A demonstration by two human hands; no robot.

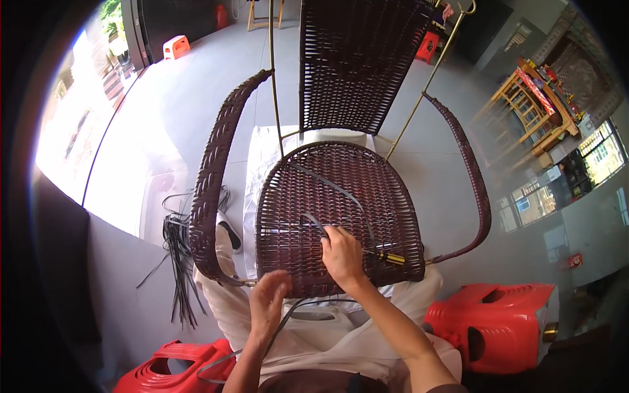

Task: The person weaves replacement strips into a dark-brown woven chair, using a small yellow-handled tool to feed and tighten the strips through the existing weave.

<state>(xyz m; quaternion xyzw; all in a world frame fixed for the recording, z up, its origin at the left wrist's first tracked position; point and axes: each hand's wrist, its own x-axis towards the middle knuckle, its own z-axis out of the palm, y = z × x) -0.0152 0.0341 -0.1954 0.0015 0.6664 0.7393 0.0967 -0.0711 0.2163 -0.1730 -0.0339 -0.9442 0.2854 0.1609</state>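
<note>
A dark brown woven chair seat [314, 196] lies in front of me, its brass-coloured frame joined to a woven backrest [354, 72]. My right hand [342, 255] is closed on a grey flat strip [314, 223] over the middle of the seat. Another length of the strip curves across the weave. By the seat's front left corner, my left hand [267, 304] is raised, its fingers loosely bent and slightly blurred, with nothing seen in them. Right of my right hand, a screwdriver [391, 259] with a yellow and black handle rests on the seat.
Woven armrests [213, 164] curve out on both sides. A bundle of loose dark strips [180, 262] lies on the floor at left. Red plastic stools [501, 321] are near me at both lower sides. A wooden table [557, 105] stands at far right.
</note>
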